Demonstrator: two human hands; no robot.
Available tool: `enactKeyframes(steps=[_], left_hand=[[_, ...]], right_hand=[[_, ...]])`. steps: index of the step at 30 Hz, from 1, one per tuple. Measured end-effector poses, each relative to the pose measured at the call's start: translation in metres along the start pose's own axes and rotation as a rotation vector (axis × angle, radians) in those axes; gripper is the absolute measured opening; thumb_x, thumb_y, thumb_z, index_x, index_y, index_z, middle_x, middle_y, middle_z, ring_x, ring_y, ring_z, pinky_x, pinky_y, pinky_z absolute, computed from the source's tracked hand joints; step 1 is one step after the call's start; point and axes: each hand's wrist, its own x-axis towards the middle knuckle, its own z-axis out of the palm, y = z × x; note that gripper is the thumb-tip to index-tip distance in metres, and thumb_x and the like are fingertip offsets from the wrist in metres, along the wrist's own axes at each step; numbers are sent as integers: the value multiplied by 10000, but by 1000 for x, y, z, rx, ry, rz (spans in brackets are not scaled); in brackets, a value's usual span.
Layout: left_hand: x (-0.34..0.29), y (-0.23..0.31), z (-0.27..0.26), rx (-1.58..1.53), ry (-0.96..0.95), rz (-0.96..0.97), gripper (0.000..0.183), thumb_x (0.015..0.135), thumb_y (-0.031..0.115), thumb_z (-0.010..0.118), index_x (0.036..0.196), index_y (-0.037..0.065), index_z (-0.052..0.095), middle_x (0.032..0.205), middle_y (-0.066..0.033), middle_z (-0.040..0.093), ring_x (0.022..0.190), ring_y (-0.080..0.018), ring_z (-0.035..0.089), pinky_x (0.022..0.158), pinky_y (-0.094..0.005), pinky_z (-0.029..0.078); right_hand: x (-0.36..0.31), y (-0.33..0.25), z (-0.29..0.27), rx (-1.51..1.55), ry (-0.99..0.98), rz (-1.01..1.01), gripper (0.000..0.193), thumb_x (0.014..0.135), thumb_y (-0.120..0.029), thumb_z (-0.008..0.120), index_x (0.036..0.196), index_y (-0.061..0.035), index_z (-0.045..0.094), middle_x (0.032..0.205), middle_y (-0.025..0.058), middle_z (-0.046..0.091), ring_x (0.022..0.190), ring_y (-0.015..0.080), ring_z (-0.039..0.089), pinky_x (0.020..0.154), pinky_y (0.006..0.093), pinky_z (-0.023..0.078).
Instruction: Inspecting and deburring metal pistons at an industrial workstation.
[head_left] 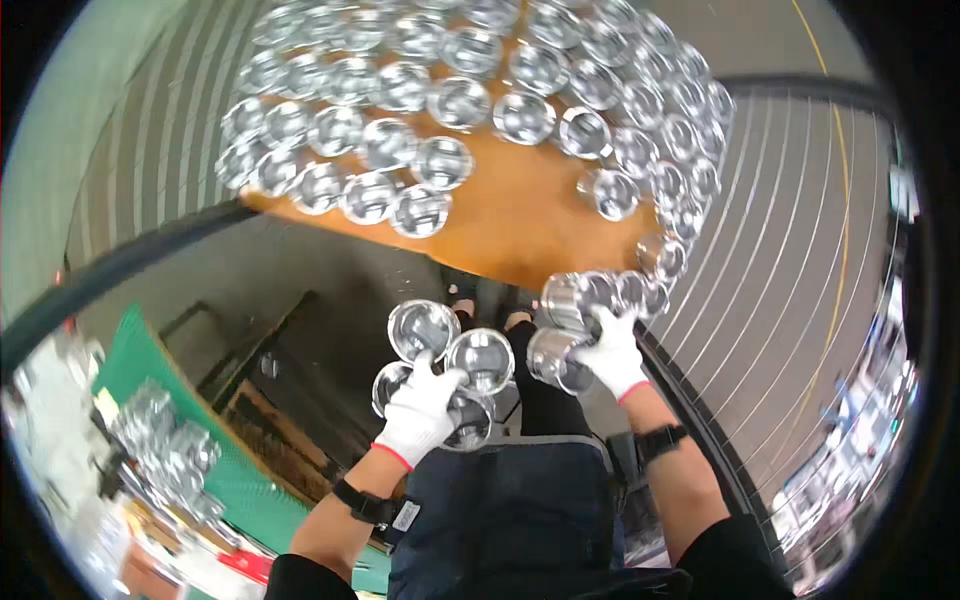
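Shiny cups (pixel 482 362): clamps a cluster with fingers of left hand (pixel 420 402), more with fingers of right hand (pixel 611 352); beyond fingertips, brown board (pixel 520 205).

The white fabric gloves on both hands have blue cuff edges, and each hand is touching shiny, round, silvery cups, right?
The cuff edges are red, not blue, as the head view shows; the left hand and right hand do touch silvery cups.

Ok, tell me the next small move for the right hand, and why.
Probably ease the tilted silver cup in the right hand away from the corner cups on the orange-brown board: it sits close to them and could knock them, while the left hand is already full with a cluster of cups.
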Motion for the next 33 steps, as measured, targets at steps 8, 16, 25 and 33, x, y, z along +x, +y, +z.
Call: enactKeyframes(steps=[8,16,25,33], left_hand=[[-157,-34,26,-215,457,-124,478,684,196,792,1140,254,661,1386,-260,441,1067,-432,622,894,-455,543],[-319,-38,77,-515,774,-283,586,666,300,842,1202,176,640,1285,-291,459,1129,-465,563,960,-484,493],[-432,-128,142,-708,999,-709,506,630,217,821,1105,147,661,1115,-204,575,983,-383,601,851,-459,512],[-495,-313,180,-877,1161,-1017,527,660,198,803,1149,104,630,1155,-212,576,1053,-368,600,929,-422,503]], right_hand=[[-72,-82,-29,-255,-22,-258,770,554,-207,860,1271,-98,601,1275,308,444,1180,461,516,1037,447,449],[-163,-202,-59,-637,-176,-710,588,585,-128,818,1145,-176,646,1400,306,372,1230,499,483,1055,459,434],[-257,-338,39,-1006,-572,-1289,494,671,-116,729,1139,-247,635,1345,261,412,1029,451,607,865,468,546],[-352,-450,226,-1105,-823,-1479,470,738,-120,707,1191,-217,634,1353,277,406,1020,449,623,853,459,558]])
